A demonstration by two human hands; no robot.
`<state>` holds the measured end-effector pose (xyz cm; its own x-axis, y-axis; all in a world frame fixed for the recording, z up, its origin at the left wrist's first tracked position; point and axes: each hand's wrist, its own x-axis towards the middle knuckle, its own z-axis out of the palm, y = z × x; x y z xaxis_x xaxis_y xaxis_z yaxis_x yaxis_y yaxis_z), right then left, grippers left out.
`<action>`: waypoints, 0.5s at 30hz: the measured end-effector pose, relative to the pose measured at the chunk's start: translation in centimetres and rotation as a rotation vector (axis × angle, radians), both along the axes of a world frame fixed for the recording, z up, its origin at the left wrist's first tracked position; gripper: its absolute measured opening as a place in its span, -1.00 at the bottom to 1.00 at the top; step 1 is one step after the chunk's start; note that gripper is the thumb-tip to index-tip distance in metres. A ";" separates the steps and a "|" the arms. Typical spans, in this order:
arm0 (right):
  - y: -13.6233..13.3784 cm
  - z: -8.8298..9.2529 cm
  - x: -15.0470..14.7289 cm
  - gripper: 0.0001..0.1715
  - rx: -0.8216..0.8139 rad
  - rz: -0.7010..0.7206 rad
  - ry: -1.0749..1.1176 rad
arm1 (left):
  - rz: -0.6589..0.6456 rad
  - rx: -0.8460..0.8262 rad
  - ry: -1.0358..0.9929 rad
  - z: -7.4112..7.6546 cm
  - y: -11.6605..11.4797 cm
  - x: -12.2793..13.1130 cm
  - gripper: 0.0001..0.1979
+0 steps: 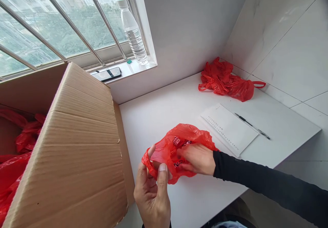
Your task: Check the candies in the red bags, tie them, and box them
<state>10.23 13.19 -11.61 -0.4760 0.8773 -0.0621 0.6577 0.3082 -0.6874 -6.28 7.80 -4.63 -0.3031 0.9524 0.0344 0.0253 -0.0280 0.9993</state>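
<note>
A thin red plastic bag (188, 130) sits on the white table, its mouth spread toward me. My left hand (153, 197) is closed on the bag's handle, which loops over its fingers at the left side. My right hand (201, 158) reaches into the mouth from the right, its fingers apart and partly hidden by the film. Around those fingers, small packets with dark print (176, 140) show inside the bag. I cannot make out what they are or whether the fingertips touch one.
A large cardboard box (84, 146) holding red bags (28, 137) stands at the left. A crumpled red bag (228, 81) lies near the wall, by a white notepad (229, 129) and a pen (252, 126). On the windowsill are a water bottle (135, 42) and a phone (109, 73).
</note>
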 end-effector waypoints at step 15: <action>-0.7 0.4 -0.7 -0.73 0.017 0.153 -0.303 | 0.003 -0.032 0.019 -0.4 -0.4 -0.1 -0.56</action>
<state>9.54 12.45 -11.19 -0.5645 0.7991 -0.2069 0.7764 0.4290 -0.4617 -6.35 7.43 -5.01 -0.3050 0.9523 0.0097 0.0440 0.0039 0.9990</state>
